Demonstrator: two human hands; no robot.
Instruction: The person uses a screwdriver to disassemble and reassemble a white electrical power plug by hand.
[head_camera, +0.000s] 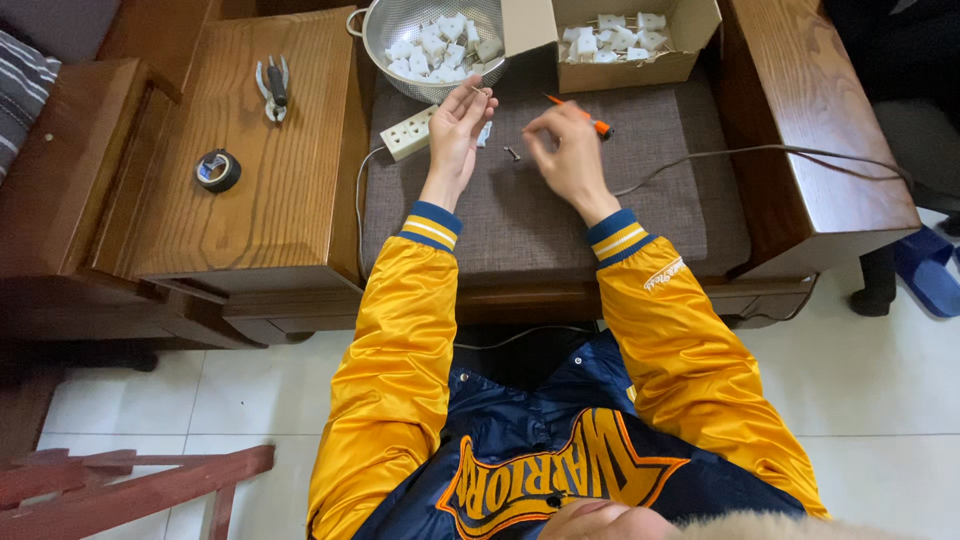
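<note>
My left hand is raised over the brown seat cushion, its fingertips pinching a small screw near a white power strip. My right hand hovers to the right with fingers curled, close to an orange-handled screwdriver lying on the cushion; whether it touches the tool I cannot tell. A small dark screw and a small white part lie between the hands.
A metal colander and a cardboard box hold several white plug parts at the back. Pliers and a roll of black tape lie on the wooden side table. A grey cable runs right.
</note>
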